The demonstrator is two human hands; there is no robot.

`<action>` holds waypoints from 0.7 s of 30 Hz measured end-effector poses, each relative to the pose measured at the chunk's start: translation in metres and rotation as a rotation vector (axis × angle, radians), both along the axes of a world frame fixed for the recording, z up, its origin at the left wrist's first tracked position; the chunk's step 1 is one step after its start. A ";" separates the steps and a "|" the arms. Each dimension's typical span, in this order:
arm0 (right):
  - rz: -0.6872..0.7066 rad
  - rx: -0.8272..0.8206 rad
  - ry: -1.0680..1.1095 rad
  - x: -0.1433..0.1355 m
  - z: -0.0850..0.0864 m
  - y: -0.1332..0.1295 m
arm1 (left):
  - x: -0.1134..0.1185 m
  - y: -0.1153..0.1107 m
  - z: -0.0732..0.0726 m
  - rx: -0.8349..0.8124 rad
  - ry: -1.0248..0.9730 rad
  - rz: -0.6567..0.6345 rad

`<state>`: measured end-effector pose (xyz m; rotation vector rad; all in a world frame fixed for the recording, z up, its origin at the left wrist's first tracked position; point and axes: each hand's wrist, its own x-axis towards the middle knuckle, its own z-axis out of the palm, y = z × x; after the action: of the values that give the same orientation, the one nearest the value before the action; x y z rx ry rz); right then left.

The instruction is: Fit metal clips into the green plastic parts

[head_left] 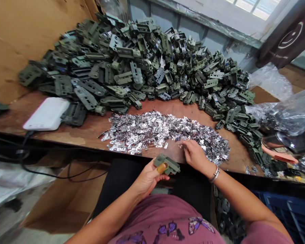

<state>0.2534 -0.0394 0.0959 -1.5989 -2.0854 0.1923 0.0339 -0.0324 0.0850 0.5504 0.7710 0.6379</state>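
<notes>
My left hand [150, 176] is closed around a dark green plastic housing [171, 165], held above my lap at the table's front edge. A yellow-brown cover [162, 168] wraps my left thumb. My right hand [194, 154] rests at the near side of a pile of small shiny metal clips [152, 128]. Its thumb and fingertips are pinched together at the table surface; whatever lies between them is too small and blurred to make out. A few loose clips lie just left of those fingertips.
A large heap of green housings [139, 71] fills the back of the brown table [91, 138]. A white box with a cable [46, 113] lies at left. Clear plastic bags [292, 105] and an orange-handled tool [279, 155] are at right. An open cardboard box [63, 203] stands below.
</notes>
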 end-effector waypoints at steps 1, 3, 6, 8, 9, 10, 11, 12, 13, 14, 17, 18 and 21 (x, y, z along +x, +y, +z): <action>-0.065 -0.053 -0.033 0.003 -0.004 0.007 | -0.002 -0.001 -0.001 0.027 0.029 0.038; -0.137 -0.138 -0.111 0.005 -0.011 0.017 | -0.005 -0.003 -0.002 0.095 0.087 0.090; -0.156 -0.194 -0.080 0.001 -0.011 0.019 | -0.007 -0.004 -0.002 0.209 0.185 0.104; -0.122 -0.204 0.065 -0.005 -0.003 0.013 | -0.008 -0.004 0.001 0.291 0.273 0.100; -0.094 -0.210 0.148 -0.008 0.002 0.007 | -0.008 -0.004 0.003 0.333 0.319 0.096; -0.058 -0.216 0.223 -0.011 0.008 0.001 | -0.008 -0.004 0.005 0.373 0.360 0.087; -0.018 -0.221 0.278 -0.015 0.014 -0.005 | -0.008 -0.004 0.007 0.409 0.391 0.074; 0.023 -0.219 0.308 -0.019 0.020 -0.011 | -0.008 -0.005 0.008 0.441 0.411 0.058; 0.060 -0.212 0.309 -0.022 0.025 -0.016 | -0.008 -0.005 0.009 0.475 0.418 0.037; 0.093 -0.199 0.285 -0.025 0.029 -0.020 | -0.008 -0.006 0.010 0.513 0.417 0.013; 0.153 -0.166 0.146 -0.028 0.035 -0.026 | -0.008 -0.009 0.009 0.634 0.407 -0.055; 0.168 -0.177 0.112 -0.027 0.037 -0.027 | -0.009 -0.010 0.009 0.663 0.410 -0.077; 0.210 -0.249 0.097 -0.020 0.042 -0.029 | -0.011 -0.013 0.009 0.700 0.424 -0.120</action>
<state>0.2334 -0.0684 0.1376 -1.4684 -2.2202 0.6108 0.0233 -0.0449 0.0938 1.3962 0.8947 0.6841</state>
